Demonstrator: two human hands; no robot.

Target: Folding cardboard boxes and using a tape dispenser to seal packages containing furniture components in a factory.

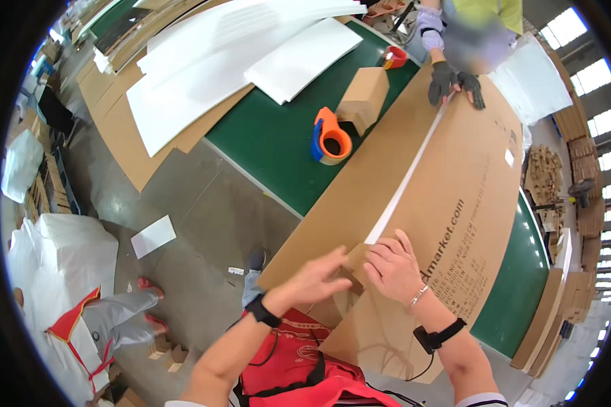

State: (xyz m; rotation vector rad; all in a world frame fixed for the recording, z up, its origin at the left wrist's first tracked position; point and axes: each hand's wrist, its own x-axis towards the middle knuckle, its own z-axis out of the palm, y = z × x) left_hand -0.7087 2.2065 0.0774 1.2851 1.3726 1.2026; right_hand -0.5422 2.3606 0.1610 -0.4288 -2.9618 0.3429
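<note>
A long brown cardboard carton [448,203] lies across the green table, its near end toward me. Between its top flaps runs a narrow gap with a white strip [404,186] showing. My right hand [392,268] is closed at the near end of that gap, fingers bent over the flap's edge. Just left of it my left hand [316,277] hovers by the end flaps, fingers spread, with nothing in it. At the carton's far end a co-worker's two grey-gloved hands [455,85] press on the top.
An orange and blue tape dispenser [343,144], a small cardboard box [365,95] and a red tape dispenser [394,57] stand on the green table [265,146]. White sheets [197,81] lie at the far left. Another person [125,319] is at the left beside wrapped white stacks [81,251].
</note>
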